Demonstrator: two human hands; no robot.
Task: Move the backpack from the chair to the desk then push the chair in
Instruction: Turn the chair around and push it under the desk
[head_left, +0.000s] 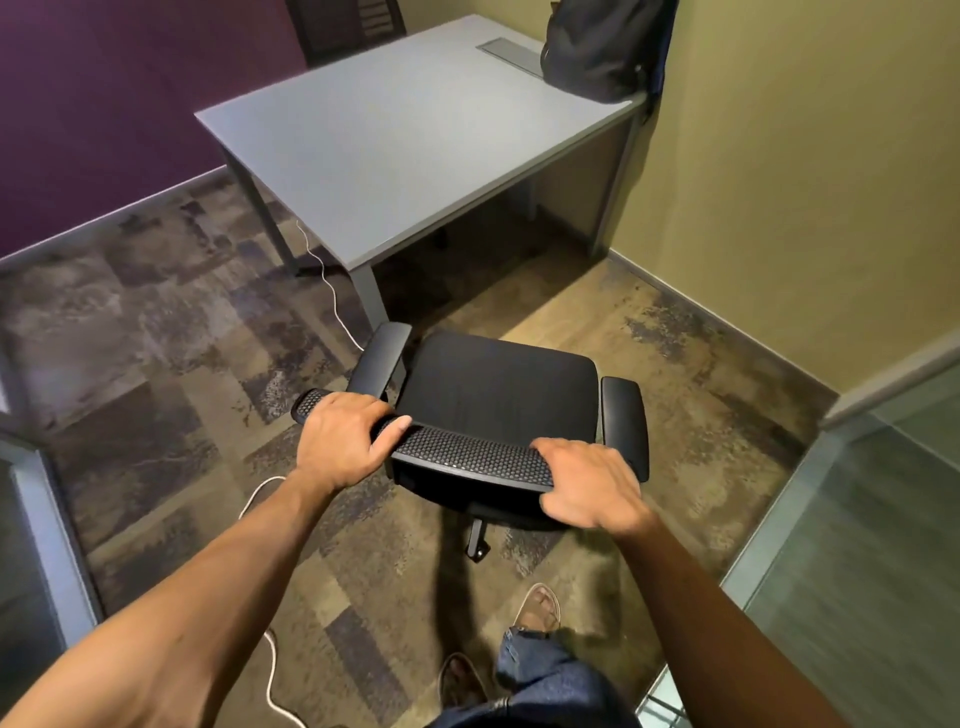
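Hands, my left hand (343, 441) and right hand (589, 483), are gripping the office chair (498, 395) backrest; backpack (597, 47) is sitting on the desk (389, 145).

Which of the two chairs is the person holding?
The near chair, on this side of the desk: both hands, left hand and right hand, grip its backrest top. The far chair behind the desk stands untouched.

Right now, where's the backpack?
In the head view, the backpack stands on the far right corner of the desk, against the yellow wall, just right of the cable hatch.
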